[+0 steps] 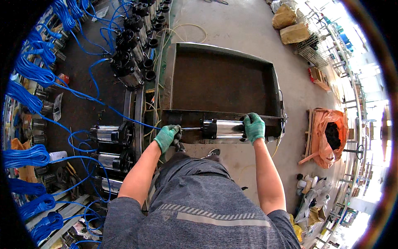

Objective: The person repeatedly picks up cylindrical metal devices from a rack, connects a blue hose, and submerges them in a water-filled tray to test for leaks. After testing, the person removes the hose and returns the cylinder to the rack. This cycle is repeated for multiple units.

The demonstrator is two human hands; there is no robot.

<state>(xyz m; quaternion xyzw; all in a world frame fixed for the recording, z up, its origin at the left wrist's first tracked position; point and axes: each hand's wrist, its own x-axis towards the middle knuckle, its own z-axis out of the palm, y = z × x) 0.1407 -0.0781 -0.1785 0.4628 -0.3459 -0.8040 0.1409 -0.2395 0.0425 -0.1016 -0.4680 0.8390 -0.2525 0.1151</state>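
A cylindrical pump motor [230,129] with a bright metal body and black ends lies sideways at the near edge of the dark metal tray. My right hand [254,128], in a green glove, is closed around its right end. To its left, my gloved left hand [167,136] is closed where a blue cable [143,123] comes in from the left. Between that hand and the motor runs a thin, straight greyish-blue length; whether it is cable or rod I cannot tell. The glove hides part of the grip.
The large shallow tray [224,52] stands beyond my hands. Upright motors [128,70] line its left side, and more lie [110,135] left of me. Coiled blue cables [35,74] fill the far left. An orange sack [325,151] stands on the right, below a wire basket [313,52].
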